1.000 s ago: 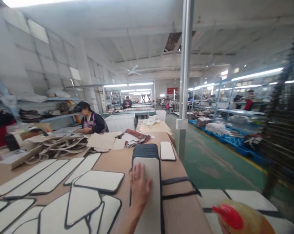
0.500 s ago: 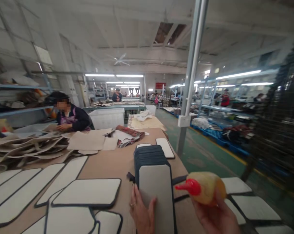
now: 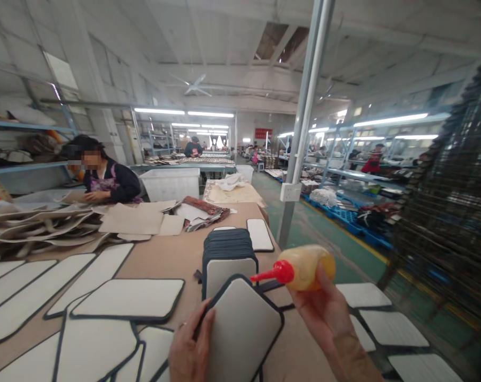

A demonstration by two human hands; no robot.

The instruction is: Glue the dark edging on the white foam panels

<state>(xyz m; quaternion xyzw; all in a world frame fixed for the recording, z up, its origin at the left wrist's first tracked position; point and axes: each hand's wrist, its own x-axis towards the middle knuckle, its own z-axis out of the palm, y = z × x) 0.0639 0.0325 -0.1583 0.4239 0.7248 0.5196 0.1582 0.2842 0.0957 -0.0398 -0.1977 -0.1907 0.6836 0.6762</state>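
Note:
My left hand is closed on the left edge of a pale panel with a dark rim, which it holds tilted up off the pile. Just behind that panel stands a stack of dark-edged panels, its top one pale and partly covered. In my right hand is a yellowish squeeze bottle with a red nozzle, tipped on its side. The nozzle points left, close to the raised panel's upper corner; whether it touches I cannot tell.
More dark-rimmed panels lie across the table's left side. Others are laid out at the right. Beige sheets are heaped at the back left, where a person works. A metal post rises beyond the table.
My left hand has lifted a panel from the stack and tilted it. My right hand has brought the bottle leftward and up, to the panel's corner. The view has shifted slightly.

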